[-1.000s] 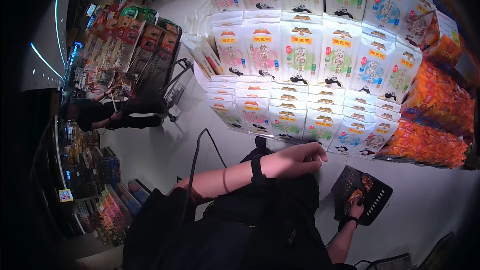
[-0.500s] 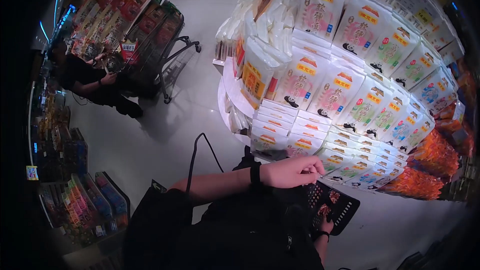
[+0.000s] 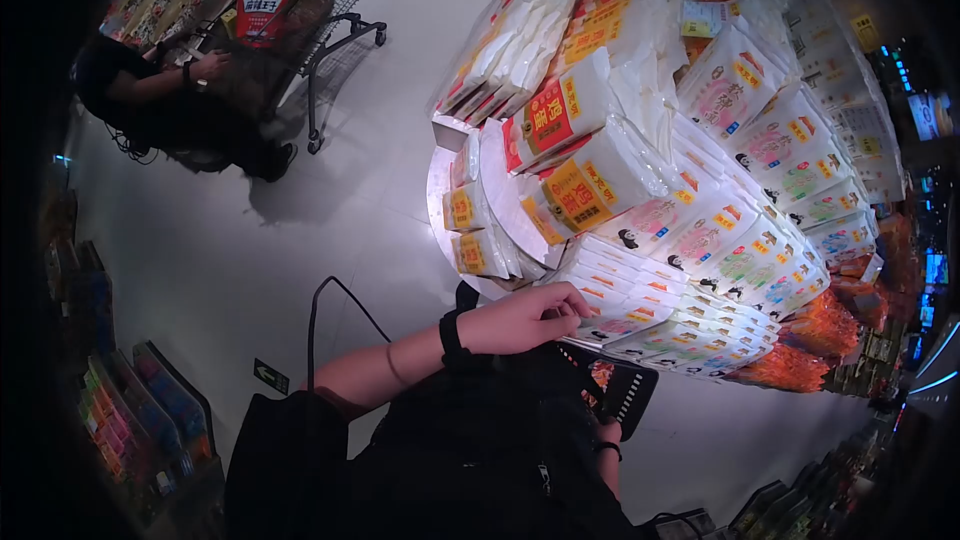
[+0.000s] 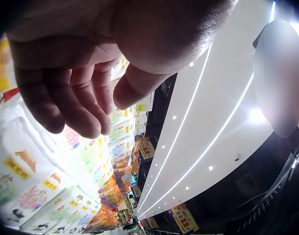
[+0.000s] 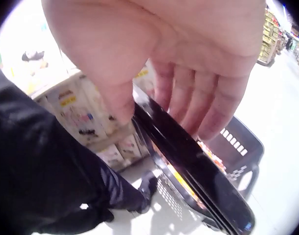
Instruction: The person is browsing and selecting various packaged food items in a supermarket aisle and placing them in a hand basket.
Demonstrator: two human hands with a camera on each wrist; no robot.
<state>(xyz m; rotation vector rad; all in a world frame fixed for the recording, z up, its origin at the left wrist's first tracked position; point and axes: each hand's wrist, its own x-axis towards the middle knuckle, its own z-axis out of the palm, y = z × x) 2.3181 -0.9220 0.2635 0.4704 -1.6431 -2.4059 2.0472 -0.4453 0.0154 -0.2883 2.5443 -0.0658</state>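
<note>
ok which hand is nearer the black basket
The right: the right hand holds the handle of the black basket. The left hand is away from it, near the stacked white packs, holding nothing.

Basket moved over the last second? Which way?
Yes: in the head view, the black basket has shifted left along the noodle display, away from the orange packs, toward the pink-printed packs.
</note>
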